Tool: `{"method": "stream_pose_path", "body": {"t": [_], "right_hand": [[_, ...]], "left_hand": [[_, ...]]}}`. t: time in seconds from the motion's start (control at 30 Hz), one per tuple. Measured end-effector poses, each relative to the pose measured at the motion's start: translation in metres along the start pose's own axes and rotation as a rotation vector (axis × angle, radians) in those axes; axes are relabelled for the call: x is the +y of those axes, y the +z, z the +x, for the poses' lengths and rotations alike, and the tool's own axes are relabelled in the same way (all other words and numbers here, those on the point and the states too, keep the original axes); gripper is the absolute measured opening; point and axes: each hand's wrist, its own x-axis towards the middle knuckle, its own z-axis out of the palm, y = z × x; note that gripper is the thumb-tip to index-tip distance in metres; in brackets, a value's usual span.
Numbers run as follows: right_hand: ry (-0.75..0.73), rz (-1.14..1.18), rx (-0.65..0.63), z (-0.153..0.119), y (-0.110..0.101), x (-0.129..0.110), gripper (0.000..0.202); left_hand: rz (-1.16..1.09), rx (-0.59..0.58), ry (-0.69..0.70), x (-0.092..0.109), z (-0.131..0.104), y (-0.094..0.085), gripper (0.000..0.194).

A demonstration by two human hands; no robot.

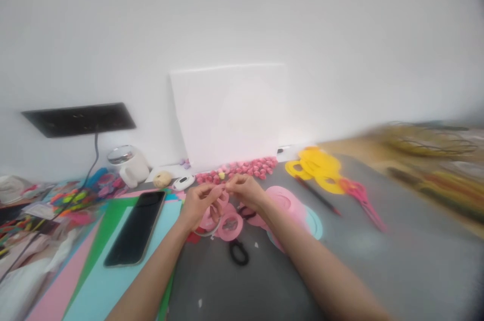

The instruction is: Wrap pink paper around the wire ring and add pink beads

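Observation:
My left hand (199,206) and my right hand (245,191) meet near the middle, fingers pinched together on a small piece of pink paper (222,191). Pink paper rings (230,226) lie just below my hands, over part of a black-handled pair of scissors (239,252). Behind my fingers sits a row of small pink rolled pieces (257,166). Under and beside my right forearm is a stack of pink paper discs (282,202), with a light blue one (315,222) beneath.
A phone (136,228) rests on coloured paper sheets (96,240) at the left. Yellow paper cutouts (319,164), a pencil (318,196) and pink scissors (365,202) lie right. A white board (230,114) leans on the wall behind; a white mug (132,167) stands left.

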Motion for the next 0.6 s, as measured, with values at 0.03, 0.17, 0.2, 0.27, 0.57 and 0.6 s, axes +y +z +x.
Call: {"method": "stream_pose_path", "body": {"t": [0.03, 0.17, 0.2, 0.27, 0.57, 0.6], "right_hand": [[0.007, -0.001, 0.003, 0.000, 0.000, -0.001, 0.024], [0.046, -0.028, 0.010, -0.002, 0.003, -0.004, 0.019], [0.042, -0.055, 0.023, -0.003, 0.004, -0.006, 0.019], [0.021, -0.135, 0.059, -0.005, 0.006, -0.009, 0.017], [-0.053, -0.300, 0.132, -0.011, 0.014, -0.011, 0.011], [-0.054, -0.306, 0.127, -0.011, 0.014, -0.010, 0.012]], "left_hand": [[-0.006, 0.001, -0.002, -0.002, 0.001, -0.001, 0.030], [-0.059, 0.036, -0.031, -0.007, 0.002, -0.004, 0.026], [-0.065, 0.046, -0.042, -0.008, 0.002, -0.005, 0.026], [-0.063, 0.053, -0.055, -0.009, 0.001, -0.006, 0.026], [-0.044, 0.066, -0.020, -0.014, 0.000, -0.009, 0.020], [-0.037, 0.066, -0.014, -0.014, 0.000, -0.009, 0.020]]}}
